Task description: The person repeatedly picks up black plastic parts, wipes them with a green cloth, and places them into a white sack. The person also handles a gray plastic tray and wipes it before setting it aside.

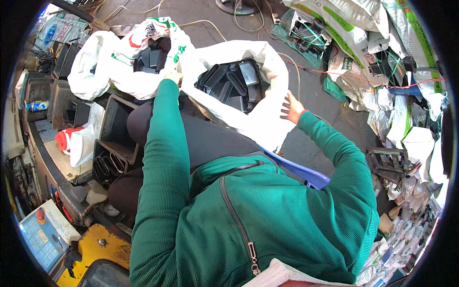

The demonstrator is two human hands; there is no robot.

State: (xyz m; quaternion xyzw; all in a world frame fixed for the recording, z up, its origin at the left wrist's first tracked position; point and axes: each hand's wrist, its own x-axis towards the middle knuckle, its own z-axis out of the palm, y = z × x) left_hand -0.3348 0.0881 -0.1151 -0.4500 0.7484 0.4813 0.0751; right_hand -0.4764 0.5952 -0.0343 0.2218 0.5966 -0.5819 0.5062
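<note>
A large white sack stands in front of me, its mouth rolled wide and black plastic parts piled inside. At the sack's left rim, my left hand is closed on the white edge; its fingertips are partly hidden. Beside the right wall of the same sack, my right hand has its fingers spread and holds nothing. Touching this sack on the left is a second white sack with red and green print, which also holds dark plastic pieces.
Black bins stand at my left, near a white bag with a red roll. A control panel and yellow machine part are at lower left. Filled sacks and loose scrap line the right. Cables cross the floor.
</note>
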